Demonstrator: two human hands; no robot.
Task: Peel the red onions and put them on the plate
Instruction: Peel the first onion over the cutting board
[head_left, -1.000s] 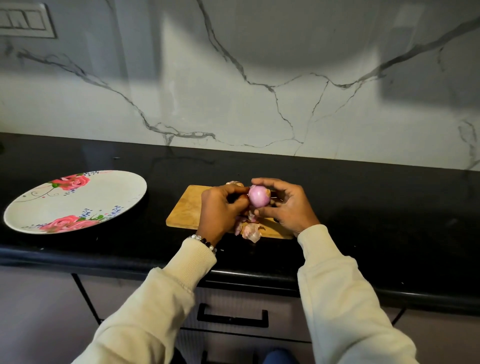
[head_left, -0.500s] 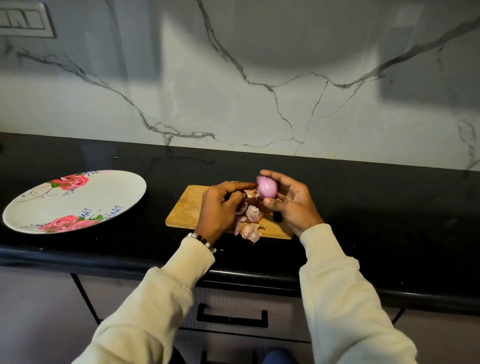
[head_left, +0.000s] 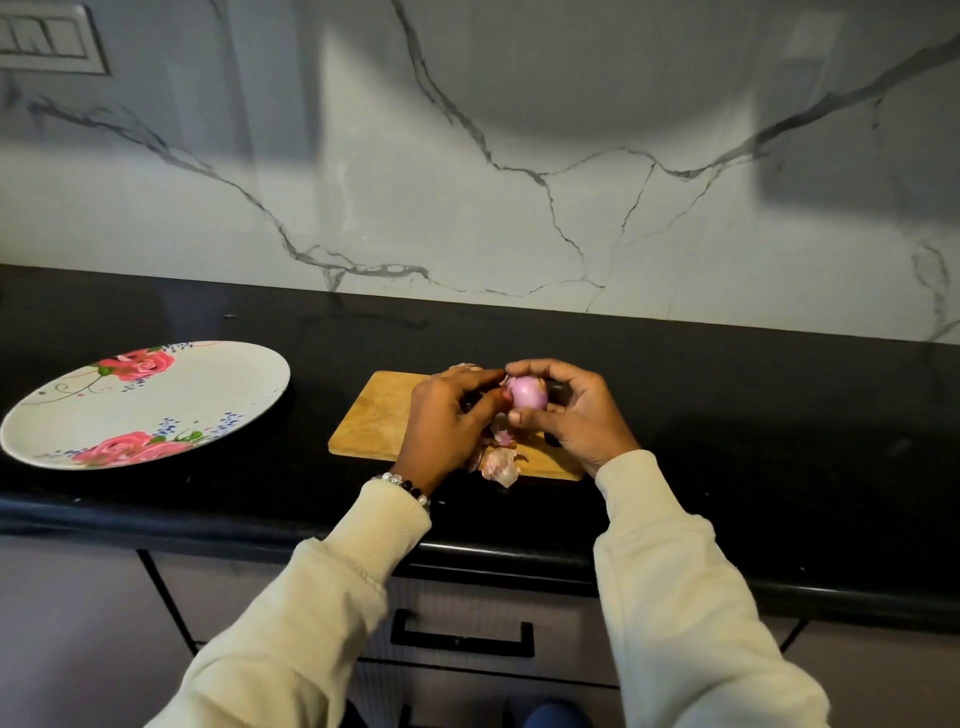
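Observation:
A small red onion (head_left: 529, 393), mostly peeled and pink, is held above the wooden cutting board (head_left: 378, 420). My right hand (head_left: 574, 415) grips it between thumb and fingers. My left hand (head_left: 447, 423) pinches at the onion's left side with its fingertips, where a bit of skin sticks out. Loose onion peels (head_left: 500, 462) lie on the board's near edge under my hands. The white plate with pink roses (head_left: 150, 402) sits on the counter to the left and holds no onions.
The black countertop (head_left: 753, 441) runs along a marble wall. The counter's front edge lies just below the board, with a drawer handle (head_left: 462, 642) underneath. A switch panel (head_left: 47, 39) is on the wall at top left.
The onion was raised a little by my right hand, then brought back down. My left hand's fingertips have closed in on its left side again.

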